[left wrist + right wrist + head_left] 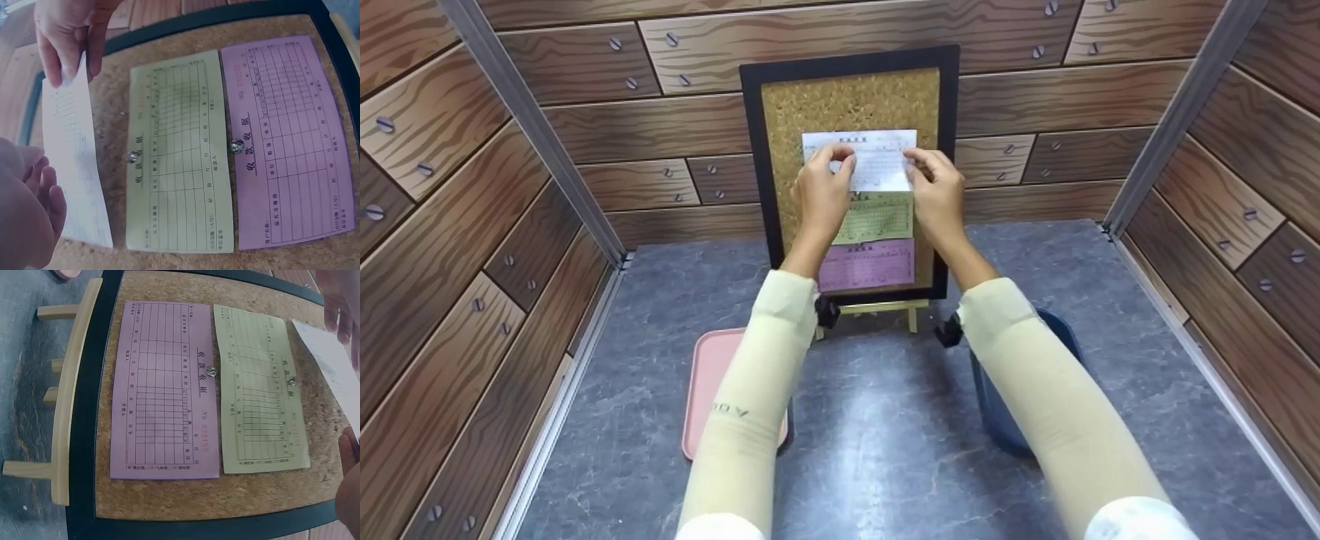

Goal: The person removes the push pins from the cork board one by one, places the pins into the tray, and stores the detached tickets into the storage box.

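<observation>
A white receipt slip (879, 166) is at the upper part of a cork board (847, 101), its lower edge standing off the cork in the left wrist view. My right hand (937, 184) pinches its right edge between thumb and fingers. In front of the slip's left half is my left hand (823, 191), thumb and index fingertips brought together near its upper middle; I cannot tell whether they pinch something small. Below hang a green receipt slip (180, 152) and a purple receipt slip (289, 140), each with a round clear pushpin (237, 146) at its top middle.
The black-framed board leans upright on a small wooden easel (70, 405). A pink tray (712, 375) lies to the left, partly behind the left sleeve, and a dark blue tray (997, 420) to the right, partly under the right sleeve. Wood-patterned walls (660, 127) enclose the grey surface.
</observation>
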### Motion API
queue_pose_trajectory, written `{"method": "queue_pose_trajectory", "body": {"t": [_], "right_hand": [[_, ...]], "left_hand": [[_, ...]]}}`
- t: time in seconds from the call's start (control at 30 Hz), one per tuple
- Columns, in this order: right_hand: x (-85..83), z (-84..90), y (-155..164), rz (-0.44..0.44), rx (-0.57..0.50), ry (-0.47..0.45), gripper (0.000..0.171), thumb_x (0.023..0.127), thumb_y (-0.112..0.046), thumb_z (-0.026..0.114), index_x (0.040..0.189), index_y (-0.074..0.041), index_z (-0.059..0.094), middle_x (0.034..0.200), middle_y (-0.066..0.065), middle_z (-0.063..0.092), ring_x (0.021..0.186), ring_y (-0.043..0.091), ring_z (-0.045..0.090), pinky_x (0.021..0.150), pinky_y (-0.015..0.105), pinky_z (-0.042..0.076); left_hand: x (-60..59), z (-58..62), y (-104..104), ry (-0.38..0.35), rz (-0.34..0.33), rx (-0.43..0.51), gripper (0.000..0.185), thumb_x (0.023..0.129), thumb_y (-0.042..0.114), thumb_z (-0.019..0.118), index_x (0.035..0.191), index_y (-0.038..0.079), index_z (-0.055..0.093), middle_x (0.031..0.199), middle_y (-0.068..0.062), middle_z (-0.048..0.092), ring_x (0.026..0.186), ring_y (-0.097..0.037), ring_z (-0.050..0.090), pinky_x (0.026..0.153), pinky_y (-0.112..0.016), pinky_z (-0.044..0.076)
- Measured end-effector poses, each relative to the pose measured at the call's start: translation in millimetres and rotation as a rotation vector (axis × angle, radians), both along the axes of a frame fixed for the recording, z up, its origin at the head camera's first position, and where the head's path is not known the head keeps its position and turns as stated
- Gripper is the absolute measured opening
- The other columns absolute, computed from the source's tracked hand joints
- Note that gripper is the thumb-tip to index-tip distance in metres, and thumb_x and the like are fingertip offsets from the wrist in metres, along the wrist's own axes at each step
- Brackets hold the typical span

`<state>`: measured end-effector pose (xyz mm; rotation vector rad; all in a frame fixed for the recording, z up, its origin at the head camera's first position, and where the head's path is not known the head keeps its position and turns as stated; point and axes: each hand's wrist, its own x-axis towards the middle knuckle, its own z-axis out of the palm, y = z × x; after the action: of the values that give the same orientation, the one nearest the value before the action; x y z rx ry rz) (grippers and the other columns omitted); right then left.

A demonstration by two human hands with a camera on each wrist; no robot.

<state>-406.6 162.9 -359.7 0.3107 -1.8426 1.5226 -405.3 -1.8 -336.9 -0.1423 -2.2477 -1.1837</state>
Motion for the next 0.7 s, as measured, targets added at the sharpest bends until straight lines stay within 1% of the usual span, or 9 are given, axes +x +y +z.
{"method": "queue_pose_trajectory", "body": {"t": [0.17, 0.27, 0.37, 0.43, 0.57, 0.7], "right_hand": [[17.2, 5.9, 11.4, 0.006, -0.008, 0.049, 0.02, 0.091, 0.006, 0.066, 0.109, 0.004, 0.074, 0.105, 0.017, 0.07, 0.09, 0.016, 0.061, 0.082, 0.022, 0.051], [30.1, 8.4, 21.0, 0.008, -0.013, 0.078, 0.019, 0.091, 0.005, 0.067, 0.109, 0.004, 0.074, 0.106, 0.016, 0.07, 0.092, 0.014, 0.062, 0.084, 0.024, 0.052], [44.2, 9.2, 32.3, 0.009, -0.035, 0.092, 0.018, 0.091, 0.004, 0.067, 0.108, 0.003, 0.074, 0.104, 0.014, 0.07, 0.091, 0.013, 0.062, 0.085, 0.024, 0.053], [53.9, 8.5, 40.8, -0.003, -0.044, 0.093, 0.018, 0.091, 0.003, 0.068, 0.108, 0.002, 0.074, 0.102, 0.011, 0.07, 0.089, 0.013, 0.062, 0.083, 0.024, 0.053], [72.4, 4.0, 59.1, -0.04, -0.057, 0.105, 0.018, 0.091, 0.002, 0.069, 0.108, 0.002, 0.075, 0.1, 0.005, 0.07, 0.086, 0.013, 0.063, 0.078, 0.023, 0.052], [88.3, -5.2, 77.8, -0.065, -0.108, 0.114, 0.019, 0.09, 0.004, 0.07, 0.109, 0.005, 0.074, 0.101, 0.006, 0.069, 0.088, 0.013, 0.064, 0.081, 0.023, 0.052]], "left_hand": [[25.3, -8.4, -16.0, 0.031, -0.033, 0.06, 0.016, 0.096, 0.031, 0.068, 0.106, 0.02, 0.074, 0.108, 0.008, 0.074, 0.086, -0.01, 0.068, 0.079, -0.034, 0.049], [40.9, -18.2, -27.6, 0.049, -0.036, 0.1, 0.016, 0.095, 0.031, 0.069, 0.105, 0.021, 0.075, 0.104, 0.008, 0.074, 0.079, -0.008, 0.066, 0.075, -0.034, 0.048], [54.8, -29.9, -40.1, 0.068, -0.046, 0.154, 0.015, 0.094, 0.028, 0.071, 0.104, 0.019, 0.075, 0.098, 0.006, 0.074, 0.072, -0.008, 0.062, 0.07, -0.032, 0.045], [62.1, -38.3, -48.8, 0.08, -0.048, 0.182, 0.014, 0.093, 0.025, 0.072, 0.103, 0.016, 0.076, 0.094, 0.003, 0.073, 0.069, -0.01, 0.06, 0.066, -0.031, 0.043], [74.6, -54.2, -65.6, 0.098, -0.034, 0.208, 0.012, 0.091, 0.02, 0.074, 0.101, 0.012, 0.076, 0.091, 0.0, 0.072, 0.07, -0.014, 0.059, 0.066, -0.027, 0.042], [85.9, -70.8, -81.5, 0.099, -0.014, 0.206, 0.012, 0.09, 0.018, 0.074, 0.1, 0.01, 0.076, 0.092, -0.002, 0.072, 0.073, -0.015, 0.057, 0.067, -0.026, 0.042]]}}
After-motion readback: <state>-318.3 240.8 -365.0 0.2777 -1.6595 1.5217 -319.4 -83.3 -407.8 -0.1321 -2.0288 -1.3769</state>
